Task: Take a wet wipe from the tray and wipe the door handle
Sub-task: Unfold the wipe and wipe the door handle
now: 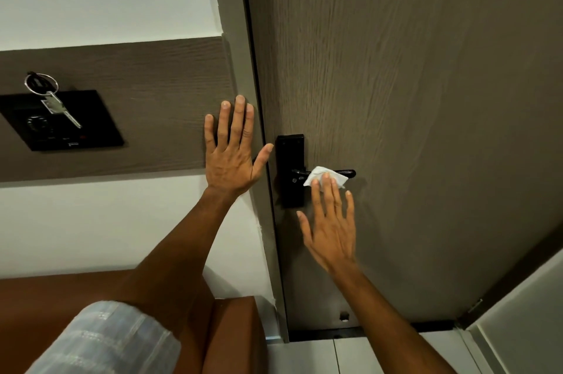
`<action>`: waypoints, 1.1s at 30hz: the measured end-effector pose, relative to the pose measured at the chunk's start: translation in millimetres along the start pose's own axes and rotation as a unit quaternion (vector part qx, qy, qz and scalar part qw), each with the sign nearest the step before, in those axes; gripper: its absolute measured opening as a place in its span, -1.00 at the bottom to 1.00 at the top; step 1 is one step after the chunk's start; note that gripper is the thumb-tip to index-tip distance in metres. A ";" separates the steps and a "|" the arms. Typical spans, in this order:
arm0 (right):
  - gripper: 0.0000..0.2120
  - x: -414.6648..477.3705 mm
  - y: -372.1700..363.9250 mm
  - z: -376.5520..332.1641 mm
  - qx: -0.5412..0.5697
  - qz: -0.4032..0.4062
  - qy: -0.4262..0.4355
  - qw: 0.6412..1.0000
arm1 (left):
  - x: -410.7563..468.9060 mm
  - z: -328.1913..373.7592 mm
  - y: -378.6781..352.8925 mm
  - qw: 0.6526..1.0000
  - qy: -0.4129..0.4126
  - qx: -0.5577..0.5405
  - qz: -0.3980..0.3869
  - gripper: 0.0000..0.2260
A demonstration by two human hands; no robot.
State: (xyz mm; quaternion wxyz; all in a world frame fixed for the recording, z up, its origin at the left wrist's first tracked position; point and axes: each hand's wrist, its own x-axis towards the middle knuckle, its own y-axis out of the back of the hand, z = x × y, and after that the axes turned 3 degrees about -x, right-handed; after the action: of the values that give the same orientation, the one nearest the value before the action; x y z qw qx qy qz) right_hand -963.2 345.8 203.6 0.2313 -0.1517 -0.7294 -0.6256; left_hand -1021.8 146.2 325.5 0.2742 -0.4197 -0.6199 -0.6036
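A black lever door handle [347, 173] on a black backplate [290, 160] is fixed to the brown wood-grain door [411, 84]. A white wet wipe [316, 175] lies draped over the lever. My right hand [330, 227] reaches up from below with fingers spread, its fingertips pressing the wipe against the handle. My left hand [233, 148] lies flat and open on the brown wall panel beside the door frame, thumb toward the door edge. No tray is in view.
A black wall switch panel [64, 121] with a key on a ring [54, 102] hanging in it sits at the left. An orange-brown seat or cabinet [231, 331] stands below my left arm. Pale floor tiles [350, 355] lie under the door.
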 end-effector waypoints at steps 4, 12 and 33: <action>-0.24 -0.4 4.4 14.8 0.004 -0.013 -0.033 0.999 | 0.2 0.4 0.3 1.000 0.000 -0.005 0.000 -0.33; -0.10 2.7 1.7 -30.7 0.045 -0.038 0.039 0.997 | -0.6 -1.1 -0.8 1.000 -0.009 -0.008 0.010 -0.34; -0.24 9.9 -6.3 -23.0 -0.048 -0.020 0.102 0.993 | -0.9 -1.4 -1.5 1.000 -0.013 -0.001 0.017 -0.34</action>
State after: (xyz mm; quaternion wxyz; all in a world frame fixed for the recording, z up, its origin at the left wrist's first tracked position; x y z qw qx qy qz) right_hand -971.4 321.5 206.0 0.2848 -0.0833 -0.6736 -0.6769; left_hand -1022.9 144.7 324.0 0.2758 -0.4386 -0.6156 -0.5938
